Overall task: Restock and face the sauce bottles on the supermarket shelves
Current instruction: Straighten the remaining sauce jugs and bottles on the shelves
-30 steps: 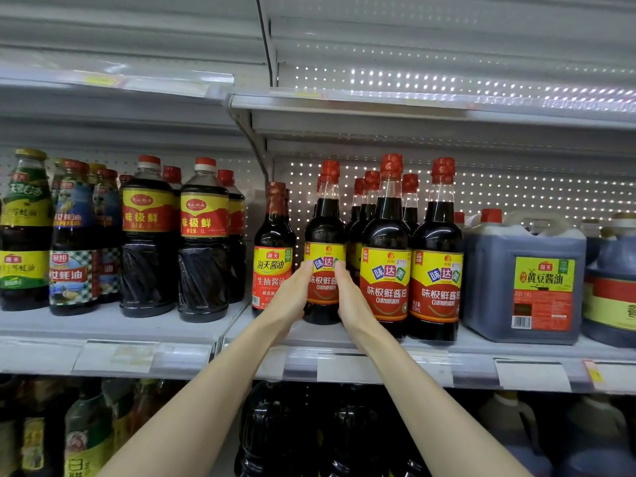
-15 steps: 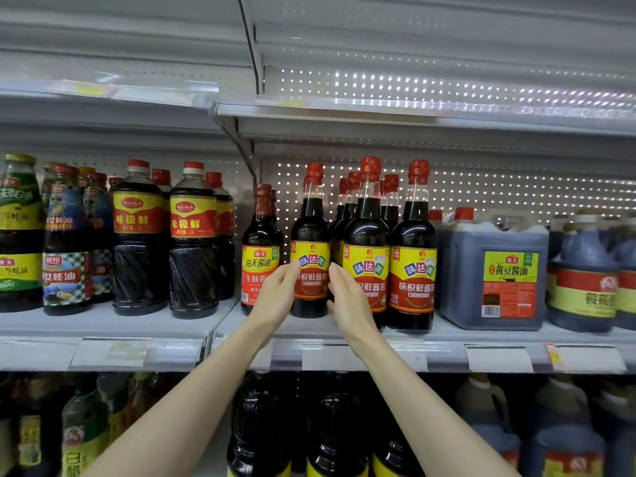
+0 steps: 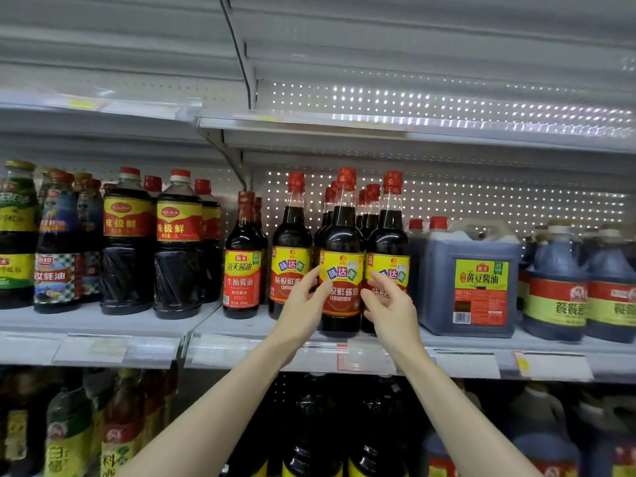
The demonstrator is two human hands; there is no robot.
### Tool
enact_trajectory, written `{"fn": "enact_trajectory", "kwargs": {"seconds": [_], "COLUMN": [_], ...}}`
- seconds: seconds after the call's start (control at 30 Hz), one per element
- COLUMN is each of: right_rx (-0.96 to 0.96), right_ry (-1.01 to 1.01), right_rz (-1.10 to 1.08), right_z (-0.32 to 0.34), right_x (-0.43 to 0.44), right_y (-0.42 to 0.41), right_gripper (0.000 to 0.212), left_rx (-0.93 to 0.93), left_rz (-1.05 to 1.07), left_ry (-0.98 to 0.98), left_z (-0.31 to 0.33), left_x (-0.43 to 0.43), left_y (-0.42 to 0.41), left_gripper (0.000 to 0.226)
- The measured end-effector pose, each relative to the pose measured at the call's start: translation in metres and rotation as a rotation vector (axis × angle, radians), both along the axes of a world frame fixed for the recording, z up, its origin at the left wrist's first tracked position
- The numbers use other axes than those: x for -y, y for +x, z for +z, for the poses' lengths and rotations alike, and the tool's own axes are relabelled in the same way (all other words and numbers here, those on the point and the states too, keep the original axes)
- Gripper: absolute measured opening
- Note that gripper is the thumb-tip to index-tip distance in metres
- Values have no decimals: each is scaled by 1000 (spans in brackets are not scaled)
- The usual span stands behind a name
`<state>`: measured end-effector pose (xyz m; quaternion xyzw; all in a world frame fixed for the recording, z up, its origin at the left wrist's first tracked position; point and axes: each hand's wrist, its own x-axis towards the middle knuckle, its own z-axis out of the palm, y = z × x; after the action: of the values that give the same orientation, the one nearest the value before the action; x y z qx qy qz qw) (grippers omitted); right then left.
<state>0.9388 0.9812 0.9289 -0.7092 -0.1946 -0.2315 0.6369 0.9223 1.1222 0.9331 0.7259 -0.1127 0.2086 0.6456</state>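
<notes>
The big blue jug [image 3: 471,280] of soy sauce was the easiest thing to steer by on that shelf [image 3: 241,327]. Left of it stood a front row of three tall, red-capped bottles with yellow labels. The person had both hands on the middle bottle [image 3: 341,284], which stood upright near the shelf's front edge with more of its kind ranked behind.

The left hand [image 3: 301,306] took the bottle on the side away from the jug. Its thumb [image 3: 315,274] lay up the label's edge and the other fingers went out of my sight round the side, so I read it as a hold. The right hand [image 3: 390,306] came in on the jug side, its fingers loosely bent and spread with only their tips [image 3: 373,275] against the bottle. It clasped nothing, and it hid part of the label on the bottle nearest the jug [image 3: 390,242].

Two hands at label height, one on either side, looked to me like a way to twist the bottle without tipping it, so its label squared up with the row. That label already faced nearly outward, as did the one on the bottle farthest from the jug [image 3: 290,259]. Packed so close, a careless turn could have knocked a neighbour.
</notes>
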Motion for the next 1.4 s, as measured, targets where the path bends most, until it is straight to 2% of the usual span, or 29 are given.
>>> {"fn": "enact_trajectory", "kwargs": {"seconds": [0.07,0.2,0.37,0.5,0.7,0.93,1.1,1.4], "right_rx": [-29,-70,-80,-103,-127,-158,-165,-163], "right_ry": [-16,-69,-100,-109,-102,-85,-109,-135], "right_rz": [65,106,104,127,145,159,142,119], "right_z": [1,-1,-1,1,2,0,-2,-4], "right_x": [1,-2,-2,-4,-8,-16,-20,-25], "right_y": [0,5,11,16,23,30,35,37], "right_gripper": [43,44,44,45,47,47,49,51], "left_rx": [-28,-42,-38,-45,-78,-92,-127,-144], "left_rz": [11,-18,-41,-16,-12,-24,-3,-39], "left_ry": [14,-28,-36,-34,-64,-77,-78,-155], "left_z": [-2,2,3,4,6,8,8,7], "left_x": [3,6,11,11,10,10,9,10], "left_y": [2,0,0,4,14,19,24,32], "left_gripper": [48,44,19,26,26,23,13,26]}}
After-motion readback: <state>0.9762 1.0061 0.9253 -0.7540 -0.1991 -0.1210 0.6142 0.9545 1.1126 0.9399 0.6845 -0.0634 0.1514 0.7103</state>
